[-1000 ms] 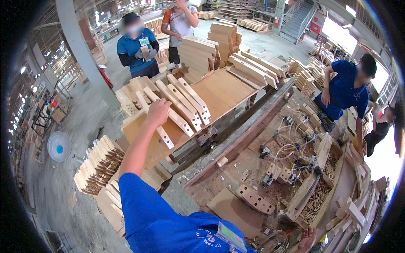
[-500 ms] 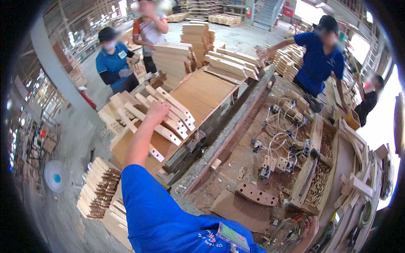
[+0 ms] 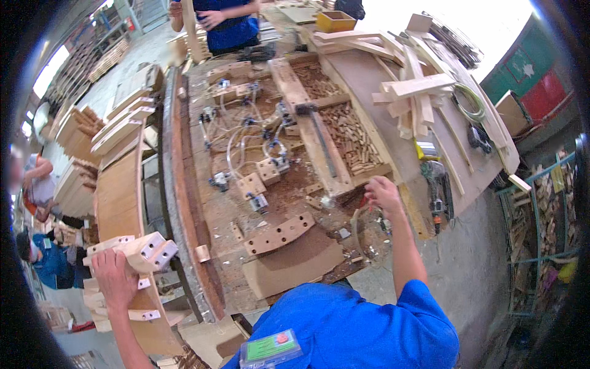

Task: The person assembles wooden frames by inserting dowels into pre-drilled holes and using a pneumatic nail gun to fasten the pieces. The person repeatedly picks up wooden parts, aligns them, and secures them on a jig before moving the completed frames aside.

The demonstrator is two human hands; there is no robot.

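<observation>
My left hand [image 3: 115, 280] is closed over a pair of pale wooden pieces [image 3: 138, 251] with holes drilled in their ends. They lie over the side bench at the left, among similar pieces. At the near corner of a wooden bin [image 3: 369, 179] hovers my right hand [image 3: 384, 198], its fingers loosely bent and apart, with nothing seen in them. Small wooden dowels [image 3: 351, 138] fill the bin. A small red item, too small to name, shows beside the fingertips. On the workbench before me rests a curved wooden block [image 3: 279, 235] with a row of holes.
Clear hoses and small fittings [image 3: 246, 144] spread across the workbench [image 3: 212, 246]. A bar [image 3: 322, 144] lies along the bin's side. Cardboard [image 3: 295, 264] lies near me. Right of the bin are a power drill [image 3: 435, 190] and loose wood strips [image 3: 418, 92]. A co-worker [image 3: 227, 27] stands across the bench.
My view has swung to the right. The left hand now grips a pair of wooden pieces it was resting among. My right hand has risen from the lower edge to the bin's corner.
</observation>
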